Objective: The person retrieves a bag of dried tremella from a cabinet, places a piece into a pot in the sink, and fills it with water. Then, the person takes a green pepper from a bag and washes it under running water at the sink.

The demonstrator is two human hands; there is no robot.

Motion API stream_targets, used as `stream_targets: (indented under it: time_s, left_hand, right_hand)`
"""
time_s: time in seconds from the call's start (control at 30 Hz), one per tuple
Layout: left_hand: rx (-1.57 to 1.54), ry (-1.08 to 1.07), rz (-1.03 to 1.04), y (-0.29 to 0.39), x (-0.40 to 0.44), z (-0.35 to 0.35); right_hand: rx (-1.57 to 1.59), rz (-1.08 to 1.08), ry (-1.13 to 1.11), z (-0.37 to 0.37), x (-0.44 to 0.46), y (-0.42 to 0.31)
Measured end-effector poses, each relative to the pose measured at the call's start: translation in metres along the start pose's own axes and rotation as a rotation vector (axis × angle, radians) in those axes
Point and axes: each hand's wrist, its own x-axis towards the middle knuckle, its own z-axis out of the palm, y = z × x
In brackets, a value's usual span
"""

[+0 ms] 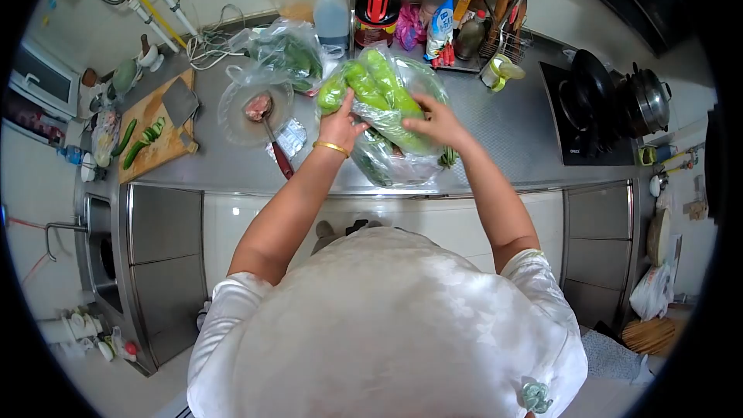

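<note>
A clear plastic bag of long light-green peppers is between my two hands over the counter. My left hand grips its left side, thumb up along the peppers, with a gold bangle at the wrist. On the opposite side, my right hand has its bent fingers against the plastic; they are slightly blurred. Under and around the peppers lies another clear bag with dark green vegetables, partly hidden. Left of my left hand, a clear bowl holds pinkish minced meat and a red-handled spoon.
A bag of leafy greens sits behind the bowl. Farther left, a cutting board carries cut cucumber and a cleaver. Bottles and a rack line the back wall. Dark pans stand on the stove at right.
</note>
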Motion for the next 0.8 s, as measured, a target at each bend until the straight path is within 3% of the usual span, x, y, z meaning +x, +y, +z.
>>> stream_targets:
  time_s: [0.03,0.17,0.27,0.4,0.5,0.6,0.7,0.8]
  left_hand:
    - [0.006,0.027,0.002,0.001,-0.001,0.005]
    - [0.017,0.07,0.013,0.0,0.011,0.01]
    - [-0.011,0.068,0.011,0.0,0.017,0.013]
    - [0.144,-0.027,0.082,0.001,0.009,0.019]
    - [0.259,-0.127,0.059,-0.003,0.015,0.012]
    - [0.246,-0.134,0.126,-0.01,0.016,0.008]
    - [0.2,-0.083,0.131,-0.01,0.016,0.007]
    - [0.132,0.137,-0.009,0.007,0.025,0.009]
  right_hand:
    - [-0.142,-0.081,0.023,0.008,-0.006,-0.002]
    - [0.073,0.036,0.148,0.008,-0.012,-0.005]
    - [0.029,-0.06,0.31,0.001,-0.012,-0.009]
    - [0.076,0.142,0.394,-0.006,-0.005,-0.016]
    - [-0.13,-0.208,0.679,-0.003,-0.001,-0.008]
    - [0.038,-0.121,0.669,-0.005,-0.004,-0.01]
    - [0.544,0.112,0.385,-0.013,-0.004,-0.014]
    - [0.619,0.111,0.073,-0.031,-0.013,-0.029]
